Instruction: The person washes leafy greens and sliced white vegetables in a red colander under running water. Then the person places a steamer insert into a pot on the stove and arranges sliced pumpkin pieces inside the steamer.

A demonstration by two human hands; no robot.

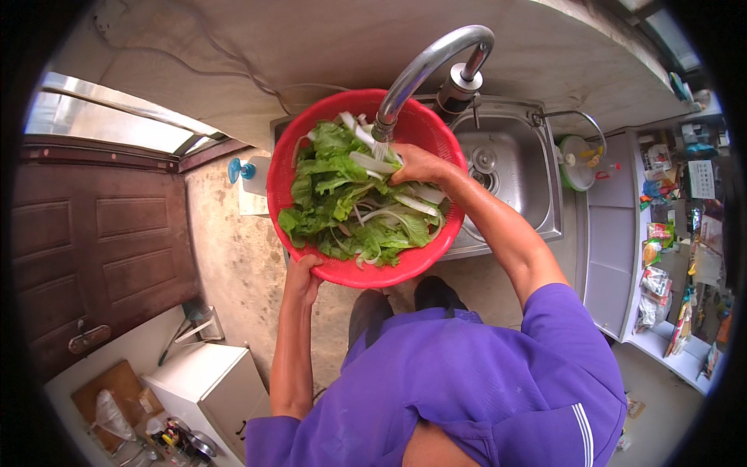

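My left hand grips the near-left rim of a red plastic basin, thumb over the edge. Leafy greens with white stalks are heaped inside it. At the basin's upper right, my right hand is among the greens with its fingers around a white-stalked piece; the fingertips are partly hidden. Water runs from the spout of a chrome faucet onto the stalks beside this hand. The basin is held over the left part of a stainless steel sink, covering much of it.
A small curved tap rises at the sink's right corner, near a round green-rimmed container. Shelves with packets stand at right. Left are a pump bottle, a brown panelled door and a white cabinet.
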